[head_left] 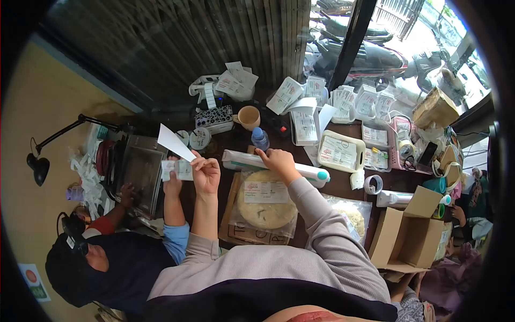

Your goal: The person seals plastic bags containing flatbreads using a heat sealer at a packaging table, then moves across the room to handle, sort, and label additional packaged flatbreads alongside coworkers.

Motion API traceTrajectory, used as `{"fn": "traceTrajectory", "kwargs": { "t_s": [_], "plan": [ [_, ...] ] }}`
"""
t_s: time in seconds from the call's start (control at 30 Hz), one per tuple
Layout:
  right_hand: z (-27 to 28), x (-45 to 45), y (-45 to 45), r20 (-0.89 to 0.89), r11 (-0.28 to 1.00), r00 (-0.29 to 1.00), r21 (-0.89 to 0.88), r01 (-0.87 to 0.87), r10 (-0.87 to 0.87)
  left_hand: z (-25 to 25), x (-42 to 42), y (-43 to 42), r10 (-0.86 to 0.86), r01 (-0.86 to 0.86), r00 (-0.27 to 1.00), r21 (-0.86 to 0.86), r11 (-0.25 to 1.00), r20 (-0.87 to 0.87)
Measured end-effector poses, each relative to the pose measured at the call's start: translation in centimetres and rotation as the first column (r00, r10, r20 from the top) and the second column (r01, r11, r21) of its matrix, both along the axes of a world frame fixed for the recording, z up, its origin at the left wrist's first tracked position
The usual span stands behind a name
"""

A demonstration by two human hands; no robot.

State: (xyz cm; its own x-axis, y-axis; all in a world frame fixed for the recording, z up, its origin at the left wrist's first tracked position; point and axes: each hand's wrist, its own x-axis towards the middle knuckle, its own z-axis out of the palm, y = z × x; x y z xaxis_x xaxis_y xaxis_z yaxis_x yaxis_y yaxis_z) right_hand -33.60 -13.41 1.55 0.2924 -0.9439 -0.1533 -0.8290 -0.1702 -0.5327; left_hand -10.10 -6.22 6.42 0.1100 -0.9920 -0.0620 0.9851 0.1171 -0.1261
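Observation:
My left hand (205,173) is raised, its fingers pinched on a white sheet of paper (174,143) that tilts up to the left. My right hand (280,164) lies closed over a long white bag sealer (241,160) with a teal end. Just below the sealer is a clear bag with a round, flat, pale food (266,206); a printed label (266,192) covers its upper part. The bag rests on a cardboard piece (252,234), its top edge close to the sealer. Whether that edge is inside the sealer is hidden.
At left, a co-worker's hand (171,185) holds printed labels beside a clear-lidded machine (140,170). Behind stand a blue-capped bottle (260,140), a mug (248,117) and label stacks (343,102). Rightward are a cream tray (326,161), a second sealer (394,199) and an open carton (386,236).

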Motion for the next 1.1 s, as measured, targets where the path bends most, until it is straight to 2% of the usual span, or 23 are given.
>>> {"fn": "traceTrajectory", "kwargs": {
  "t_s": [0.03, 0.07, 0.1, 0.17, 0.23, 0.3, 0.37, 0.47, 0.53, 0.63, 0.67, 0.7, 0.73, 0.77, 0.8, 0.83, 0.87, 0.9, 0.97, 1.1],
  "plan": [
    [-0.1, 0.0, 0.3, 0.007, 1.0, 1.0, -0.023, 0.007, -0.007, 0.1, 0.2, 0.6, 0.0, 0.0, 1.0, 0.001, 1.0, -0.017],
    [-1.2, 0.3, 0.5, 0.001, 0.98, 1.0, -0.195, 0.025, -0.025, 0.1, 0.4, 1.1, -0.017, 0.017, 0.999, -0.012, 1.0, -0.031],
    [-0.2, 0.1, 0.9, 0.011, 0.974, 1.0, -0.228, 0.001, 0.001, 0.4, 0.7, 1.5, -0.025, 0.025, 0.999, -0.022, 0.999, -0.032],
    [-0.1, 0.3, 2.7, 0.134, 0.785, 0.987, -0.619, 0.01, 0.093, 0.7, 1.3, 2.4, -0.05, 0.049, 0.998, -0.027, 0.998, -0.036],
    [2.4, 0.4, 5.6, 0.128, 0.746, 0.967, -0.661, -0.084, 0.222, 0.5, 2.1, 3.2, -0.04, 0.041, 0.999, -0.052, 0.998, 0.02],
    [3.4, 0.6, 10.1, 0.214, 0.765, 0.925, -0.634, -0.112, 0.313, 1.3, 2.3, 4.0, -0.074, 0.074, 0.997, -0.044, 0.996, -0.01],
    [3.6, 0.2, 14.8, 0.259, 0.794, 0.908, -0.597, -0.117, 0.328, 2.1, 2.4, 4.8, -0.125, 0.122, 0.991, -0.063, 0.991, -0.039],
    [2.9, -1.6, 21.6, 0.264, 0.868, 0.934, -0.488, -0.084, 0.239, 2.7, 3.1, 5.6, -0.122, 0.119, 0.992, -0.066, 0.991, -0.044],
    [2.3, -2.9, 25.7, 0.271, 0.897, 0.96, -0.439, 0.054, 0.075, 2.7, 4.0, 6.4, -0.126, 0.122, 0.991, -0.085, 0.989, -0.041],
    [0.7, -4.0, 30.0, 0.277, 0.867, 0.932, -0.374, 0.328, -0.233, 2.7, 3.9, 8.9, -0.152, 0.141, 0.984, 0.118, 0.983, 0.093],
    [0.0, -4.1, 31.3, 0.276, 0.834, 0.899, -0.354, 0.424, -0.34, 0.7, 4.3, 9.6, -0.232, 0.219, 0.955, 0.09, 0.972, 0.184],
    [-0.7, -4.1, 32.2, 0.325, 0.833, 0.866, -0.285, 0.474, -0.381, -0.5, 4.2, 10.4, -0.34, 0.249, 0.858, 0.267, 0.931, 0.385],
    [-1.3, -4.2, 32.9, 0.372, 0.826, 0.826, -0.215, 0.52, -0.423, -1.4, 3.9, 11.2, -0.459, 0.233, 0.702, 0.433, 0.87, 0.545],
    [-1.8, -4.3, 33.7, 0.418, 0.813, 0.78, -0.145, 0.564, -0.466, -2.4, 3.4, 11.9, -0.573, 0.171, 0.497, 0.574, 0.801, 0.652],
    [-1.7, -4.1, 34.2, 0.397, 0.816, 0.778, -0.11, 0.567, -0.487, -3.7, 2.9, 12.6, -0.631, 0.109, 0.199, 0.623, 0.775, 0.75],
    [-1.3, -3.6, 34.5, 0.376, 0.811, 0.799, -0.174, 0.559, -0.47, -5.1, 2.4, 13.6, -0.638, 0.026, -0.121, 0.645, 0.764, 0.761],
    [-0.7, -3.0, 34.7, 0.352, 0.806, 0.82, -0.233, 0.543, -0.451, -6.4, 2.0, 14.6, -0.492, -0.02, -0.385, 0.526, 0.85, 0.781],
    [-0.2, -2.4, 34.8, 0.326, 0.803, 0.843, -0.289, 0.521, -0.429, -6.2, 1.7, 15.4, -0.263, -0.074, -0.741, 0.313, 0.947, 0.618],
    [0.7, -1.0, 35.2, 0.32, 0.804, 0.858, -0.326, 0.498, -0.402, -5.9, 1.0, 17.3, -0.087, -0.045, -0.934, 0.126, 0.991, 0.345],
    [2.4, 1.8, 36.7, 0.34, 0.805, 0.868, -0.357, 0.475, -0.361, -8.5, 1.2, 16.4, 0.018, 0.071, -0.94, 0.142, 0.987, 0.34]
  ]
}}
